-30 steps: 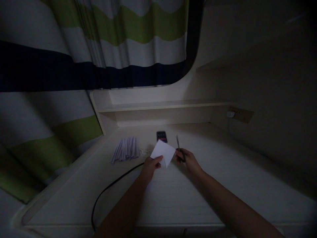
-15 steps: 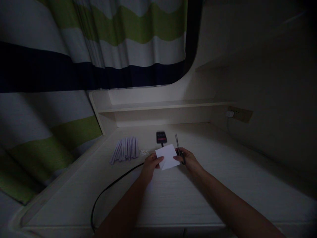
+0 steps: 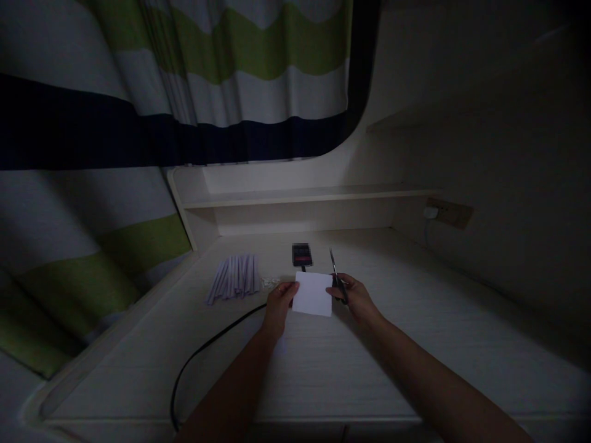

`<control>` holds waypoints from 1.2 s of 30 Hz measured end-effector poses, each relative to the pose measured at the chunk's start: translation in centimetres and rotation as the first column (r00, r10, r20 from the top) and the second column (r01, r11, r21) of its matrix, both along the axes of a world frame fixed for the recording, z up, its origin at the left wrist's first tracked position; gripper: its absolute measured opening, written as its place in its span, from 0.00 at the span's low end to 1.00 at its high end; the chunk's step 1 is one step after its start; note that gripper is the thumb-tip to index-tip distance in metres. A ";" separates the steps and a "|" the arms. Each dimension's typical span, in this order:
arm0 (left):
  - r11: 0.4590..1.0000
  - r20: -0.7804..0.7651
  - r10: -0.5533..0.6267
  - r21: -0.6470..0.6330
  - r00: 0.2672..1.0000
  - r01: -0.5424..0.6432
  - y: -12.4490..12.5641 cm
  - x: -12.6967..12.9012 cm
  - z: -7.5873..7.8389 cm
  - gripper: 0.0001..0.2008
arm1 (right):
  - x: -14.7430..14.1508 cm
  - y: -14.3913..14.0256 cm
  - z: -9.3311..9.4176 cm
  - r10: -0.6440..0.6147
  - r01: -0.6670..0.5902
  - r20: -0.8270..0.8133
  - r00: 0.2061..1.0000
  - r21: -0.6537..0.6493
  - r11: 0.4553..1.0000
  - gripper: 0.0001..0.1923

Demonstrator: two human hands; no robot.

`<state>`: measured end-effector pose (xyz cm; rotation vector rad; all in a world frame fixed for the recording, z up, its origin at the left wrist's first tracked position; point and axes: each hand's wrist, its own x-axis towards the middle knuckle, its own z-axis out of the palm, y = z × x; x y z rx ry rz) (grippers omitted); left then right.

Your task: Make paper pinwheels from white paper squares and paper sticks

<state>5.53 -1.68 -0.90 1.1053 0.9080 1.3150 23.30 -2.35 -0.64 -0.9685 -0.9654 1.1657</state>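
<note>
A white sheet of paper (image 3: 314,294) is held upright between my two hands above the pale desk (image 3: 323,363). My left hand (image 3: 278,304) pinches its left edge. My right hand (image 3: 353,297) touches the paper's right edge and also grips a pair of scissors (image 3: 335,275), whose closed blades point up and away from me. The room is dim.
A row of rolled paper sticks (image 3: 235,276) lies to the left of my hands. A small dark device (image 3: 301,253) sits behind the paper, and a black cable (image 3: 203,351) curves from it to the desk's front edge. A shelf (image 3: 305,195), wall socket (image 3: 450,212) and striped curtain (image 3: 184,86) surround the desk.
The paper has turned from a tilted diamond to a level rectangle. My right hand, with the scissors, has come to its right edge; both hands have shifted slightly.
</note>
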 end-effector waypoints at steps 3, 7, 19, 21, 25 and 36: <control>1.000 0.035 -0.022 0.022 0.999 0.021 -0.3 0.0 0.3 0.19 | 0.0 0.1 -0.1 -0.079 0.080 -0.031 0.996 0.035 0.996 0.21; 0.993 -0.067 -0.113 -0.032 0.991 0.111 -0.6 0.2 -0.1 0.17 | -0.1 0.2 -0.1 -0.146 0.153 -0.097 0.985 0.077 0.985 0.20; 0.998 -0.152 -0.056 -0.017 0.987 0.054 -0.4 0.6 -0.5 0.12 | -0.6 -0.6 0.4 -0.028 0.027 0.009 1.000 0.086 0.996 0.21; 0.999 -0.074 0.035 -0.005 0.997 -0.035 -0.1 0.4 -0.4 0.13 | -0.8 -0.9 0.7 0.054 -0.059 0.065 0.996 0.076 0.995 0.20; 0.986 0.021 0.168 0.005 0.986 -0.168 0.2 0.1 -0.2 0.14 | -1.6 -1.2 0.4 0.261 -0.267 0.203 0.944 0.002 0.964 0.21; 0.964 -0.016 0.264 0.036 0.964 -0.264 -0.2 -0.1 0.6 0.15 | -2.3 -1.5 -0.6 0.451 -0.455 0.418 0.789 -0.096 0.885 0.22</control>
